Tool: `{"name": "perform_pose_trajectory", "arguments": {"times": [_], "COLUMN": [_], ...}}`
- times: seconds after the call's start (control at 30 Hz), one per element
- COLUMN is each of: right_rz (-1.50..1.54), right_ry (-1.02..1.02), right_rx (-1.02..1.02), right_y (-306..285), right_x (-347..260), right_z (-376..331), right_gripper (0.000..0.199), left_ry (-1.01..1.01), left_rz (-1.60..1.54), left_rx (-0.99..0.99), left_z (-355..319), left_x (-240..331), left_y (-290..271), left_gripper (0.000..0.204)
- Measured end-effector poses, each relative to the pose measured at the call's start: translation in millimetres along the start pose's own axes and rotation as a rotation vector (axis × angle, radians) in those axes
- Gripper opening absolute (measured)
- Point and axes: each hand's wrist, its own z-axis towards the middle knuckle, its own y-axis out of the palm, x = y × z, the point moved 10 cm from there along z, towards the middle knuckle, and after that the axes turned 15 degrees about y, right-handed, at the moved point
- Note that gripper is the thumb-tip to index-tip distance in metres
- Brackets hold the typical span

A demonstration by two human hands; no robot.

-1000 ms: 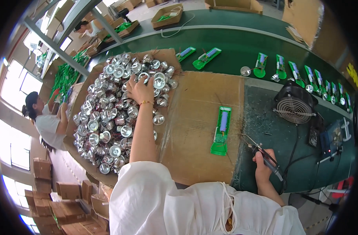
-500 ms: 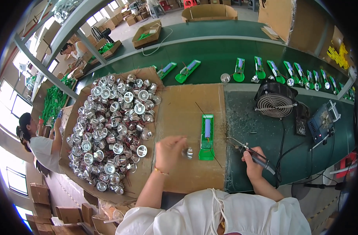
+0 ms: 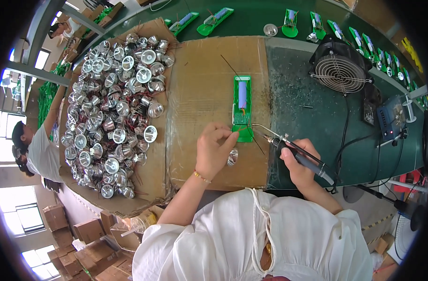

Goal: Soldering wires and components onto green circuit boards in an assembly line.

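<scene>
A green plastic lamp housing point(image 3: 245, 137) lies on the cardboard sheet before me, with a purple cylindrical battery point(image 3: 242, 95) and a small green circuit board point(image 3: 240, 120) in it. My left hand point(image 3: 214, 149) is pinched at the housing's lower left edge, on thin wires. Just under its fingertips is a shiny lamp reflector point(image 3: 232, 157). My right hand point(image 3: 302, 161) grips a soldering iron point(image 3: 303, 158) with a thin metal feed tube along it. The tips of iron and tube point left, close by the circuit board. Whether they touch it I cannot tell.
A cardboard tray point(image 3: 150, 192) heaped with reflectors stands at left. To the right are a black fan point(image 3: 338, 72) and a blue soldering station point(image 3: 391, 119) with cables. Several green housings line the far side. Another person point(image 3: 43, 150) works at far left.
My left hand has moved right to the housing, the reflector with it. The soldering iron has come left to the circuit board. The view has tilted down.
</scene>
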Motion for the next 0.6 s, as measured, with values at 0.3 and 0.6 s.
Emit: {"name": "perform_pose_trajectory", "arguments": {"times": [0.3, 0.6], "right_rz": [0.049, 0.027], "right_ry": [0.003, 0.031], "right_rx": [0.011, -0.019], "right_y": [5, 12], "right_x": [0, 5], "right_z": [2, 9], "right_gripper": [0.017, 0.015], "left_ry": [-0.065, -0.077], "left_rz": [-0.014, -0.001], "left_rx": [-0.017, -0.006], "left_z": [1, 7], "left_x": [-4, -3], "left_y": [7, 8], "left_gripper": [0.012, 0.012]}}
